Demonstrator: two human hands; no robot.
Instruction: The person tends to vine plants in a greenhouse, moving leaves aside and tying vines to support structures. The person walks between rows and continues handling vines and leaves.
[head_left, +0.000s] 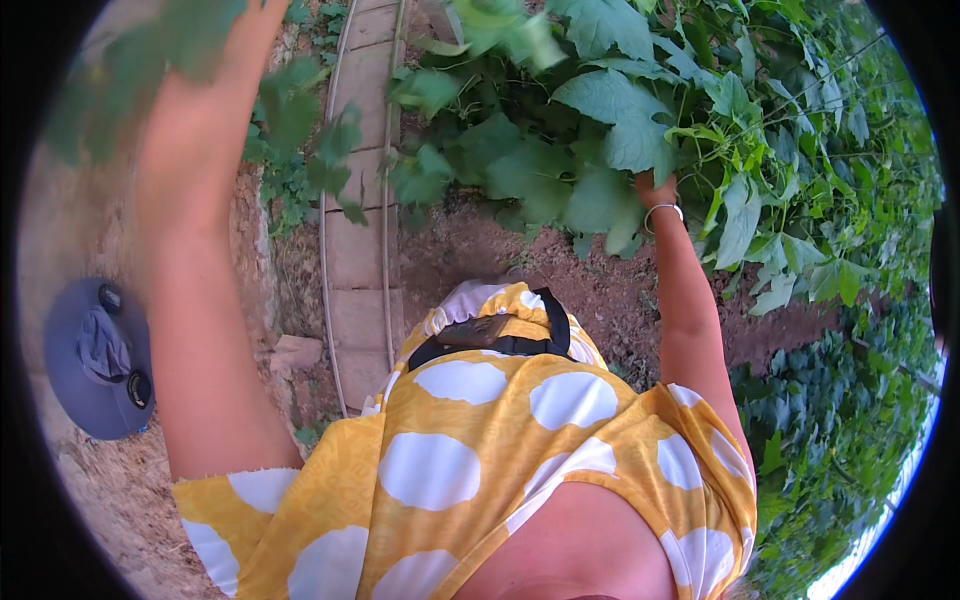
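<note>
My left forearm (199, 142), blurred, reaches up past blurred green leaves (202, 37). The left hand itself is beyond the top edge of the view. On the other side, my right hand (654, 189) reaches into a mass of broad-leaved climbing vine (611, 112). A large leaf covers its fingers, so whether they grip anything is hidden. A pale bangle (666, 209) circles the right wrist. Around my waist, over yellow cloth with white dots, runs a black strap (517, 344) with a brown flat item (471, 330) at its front.
A paved strip (361, 247) runs ahead between two thin hoses or pipes (389, 225). Bare reddish soil (600, 292) lies under the vines. A wide-brimmed grey-blue hat (64, 360) with black round fittings is at the left. Thin wires (817, 82) cross the foliage. A broken brick (296, 352) lies near the paving.
</note>
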